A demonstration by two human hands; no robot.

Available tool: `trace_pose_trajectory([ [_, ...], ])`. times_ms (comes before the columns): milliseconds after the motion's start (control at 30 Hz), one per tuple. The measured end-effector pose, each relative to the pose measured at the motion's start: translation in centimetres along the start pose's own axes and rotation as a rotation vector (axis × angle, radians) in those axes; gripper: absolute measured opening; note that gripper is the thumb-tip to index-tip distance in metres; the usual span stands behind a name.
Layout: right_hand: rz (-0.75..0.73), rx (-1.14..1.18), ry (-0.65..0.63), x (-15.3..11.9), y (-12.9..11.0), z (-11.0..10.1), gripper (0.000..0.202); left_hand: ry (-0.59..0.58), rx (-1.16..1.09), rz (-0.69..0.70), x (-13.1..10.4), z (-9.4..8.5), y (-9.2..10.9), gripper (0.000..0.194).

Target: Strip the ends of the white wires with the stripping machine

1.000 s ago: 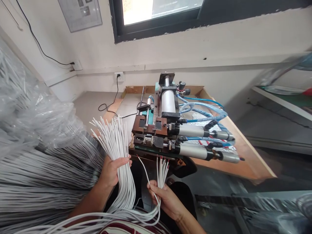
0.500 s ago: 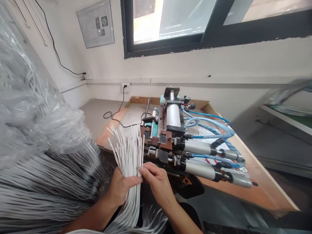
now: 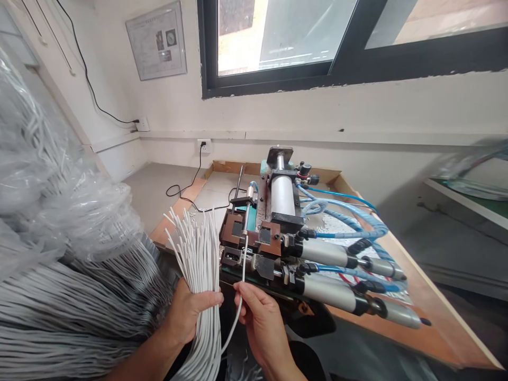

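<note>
White wires (image 3: 199, 259) in a bundle fill our left hand's (image 3: 190, 308) tight grip at seven o'clock; at six, our right hand (image 3: 260, 312) pinches one wire (image 3: 243, 267), its tip seemingly between the brown blocks (image 3: 273, 239), where a slack pinch could let it bend askew
</note>
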State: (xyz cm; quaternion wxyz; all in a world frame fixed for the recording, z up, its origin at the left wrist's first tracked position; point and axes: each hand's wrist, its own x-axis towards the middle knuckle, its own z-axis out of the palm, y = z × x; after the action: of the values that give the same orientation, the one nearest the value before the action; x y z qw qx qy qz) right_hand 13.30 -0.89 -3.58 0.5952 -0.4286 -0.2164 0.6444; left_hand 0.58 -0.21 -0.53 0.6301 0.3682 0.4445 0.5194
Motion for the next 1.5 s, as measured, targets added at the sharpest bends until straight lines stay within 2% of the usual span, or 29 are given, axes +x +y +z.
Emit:
trace_pose_trajectory([
  [500,0.071,0.099,-0.022,0.6,0.1,0.0,0.025,0.005,0.038,0.007,0.2,0.2,-0.5,0.018],
  [567,0.086,0.095,-0.075,0.7,0.0,0.1,0.026,0.003,0.042,0.010,0.1,0.2,-0.5,0.018],
  [700,0.064,-0.009,-0.203,0.5,-0.2,0.6,0.029,-0.074,0.067,0.028,-0.4,0.7,-0.5,0.018],
  [800,0.005,-0.042,-0.141,0.2,0.0,0.7,0.026,-0.089,0.072,0.024,-0.5,0.8,-0.5,0.020],
  [900,-0.018,0.023,-0.035,0.0,0.3,0.6,0.024,-0.064,0.037,0.004,-0.4,0.6,-0.5,0.019],
  [1000,-0.006,0.080,0.049,0.1,0.3,0.6,0.026,-0.006,0.027,-0.023,-0.2,0.4,-0.6,0.013],
  [1133,0.046,0.152,0.100,0.5,-0.3,0.9,0.028,0.038,0.010,-0.046,0.1,0.3,-0.4,0.011],
  [1400,0.102,0.210,0.063,1.0,-0.5,1.2,0.029,0.093,-0.010,-0.038,0.2,0.6,-0.3,0.013],
  [1500,0.149,0.228,-0.046,0.9,-0.2,1.2,0.029,0.064,-0.015,-0.028,-0.1,0.8,-0.2,0.017],
])
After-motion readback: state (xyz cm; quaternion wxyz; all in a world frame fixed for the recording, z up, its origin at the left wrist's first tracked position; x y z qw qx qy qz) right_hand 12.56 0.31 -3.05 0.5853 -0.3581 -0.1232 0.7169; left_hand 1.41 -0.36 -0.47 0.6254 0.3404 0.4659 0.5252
